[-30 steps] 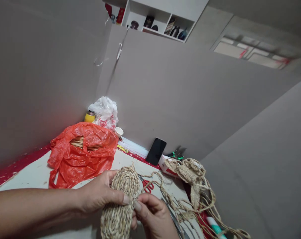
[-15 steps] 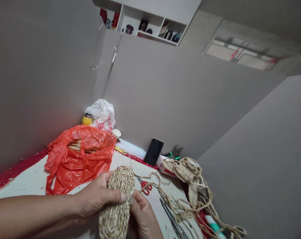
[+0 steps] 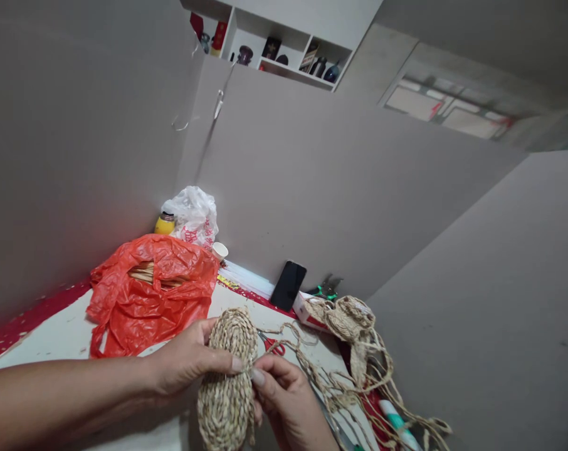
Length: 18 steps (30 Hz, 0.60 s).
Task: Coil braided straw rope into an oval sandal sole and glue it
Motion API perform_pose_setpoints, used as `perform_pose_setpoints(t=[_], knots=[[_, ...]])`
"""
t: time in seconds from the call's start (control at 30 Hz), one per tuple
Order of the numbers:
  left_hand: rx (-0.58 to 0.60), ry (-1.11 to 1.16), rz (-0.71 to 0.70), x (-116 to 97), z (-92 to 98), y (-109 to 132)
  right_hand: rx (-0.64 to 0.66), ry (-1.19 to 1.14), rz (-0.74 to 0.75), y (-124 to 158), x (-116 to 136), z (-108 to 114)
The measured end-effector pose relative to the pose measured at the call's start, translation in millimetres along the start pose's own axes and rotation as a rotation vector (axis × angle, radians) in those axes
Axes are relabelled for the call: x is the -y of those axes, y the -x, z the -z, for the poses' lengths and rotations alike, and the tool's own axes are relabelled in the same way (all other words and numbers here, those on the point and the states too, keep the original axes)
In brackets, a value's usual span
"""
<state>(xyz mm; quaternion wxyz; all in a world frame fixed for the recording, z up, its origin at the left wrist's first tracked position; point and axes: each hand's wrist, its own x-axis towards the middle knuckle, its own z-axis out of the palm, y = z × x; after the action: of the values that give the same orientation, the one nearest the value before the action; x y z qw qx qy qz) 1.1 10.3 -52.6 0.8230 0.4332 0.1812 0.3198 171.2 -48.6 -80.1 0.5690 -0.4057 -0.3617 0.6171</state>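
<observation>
A long oval sole of braided straw cord (image 3: 227, 401) stands upright in front of me over the table. My left hand (image 3: 194, 357) grips it from the left, with the thumb pressed across its face near the right edge. At that same edge, the thumb and forefinger of my right hand (image 3: 284, 391) are pinched together; what lies between the fingertips is too small to make out. Red-handled scissors (image 3: 275, 346) lie behind the sole, partly hidden by it. Loose straw cord (image 3: 307, 363) trails from behind the sole to the right.
An orange-red plastic bag (image 3: 157, 307) holding straw strips sits on the left. Along the back are a white paper cup (image 3: 220, 251), a black phone (image 3: 288, 285) and green-handled pliers (image 3: 328, 288). More woven straw pieces (image 3: 352, 319) and a white-and-teal tube (image 3: 397, 423) lie right.
The sole has shifted slightly right and turned more upright. My right hand has moved right and up along its edge, and its thumb and finger now show more plainly.
</observation>
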Motion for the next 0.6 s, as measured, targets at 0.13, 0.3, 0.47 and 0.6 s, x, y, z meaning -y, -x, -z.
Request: perform_pose_setpoints(t=[0.13, 0.3, 0.47, 0.6], knots=[[0.020, -0.034, 0.019, 2, 1.9, 0, -0.006, -0.034, -0.055, -1, 1, -2], [0.025, -0.052, 0.027, 2, 1.6, 2, -0.001, -0.097, -0.094, 1, -5, -1], [0.054, -0.052, 0.021, 3, 0.2, 2, 0.019, -0.157, -0.148, 7, -9, 0], [0.035, -0.096, 0.046, 4, -0.6, 1, 0.003, -0.189, -0.196, 8, -17, 1]])
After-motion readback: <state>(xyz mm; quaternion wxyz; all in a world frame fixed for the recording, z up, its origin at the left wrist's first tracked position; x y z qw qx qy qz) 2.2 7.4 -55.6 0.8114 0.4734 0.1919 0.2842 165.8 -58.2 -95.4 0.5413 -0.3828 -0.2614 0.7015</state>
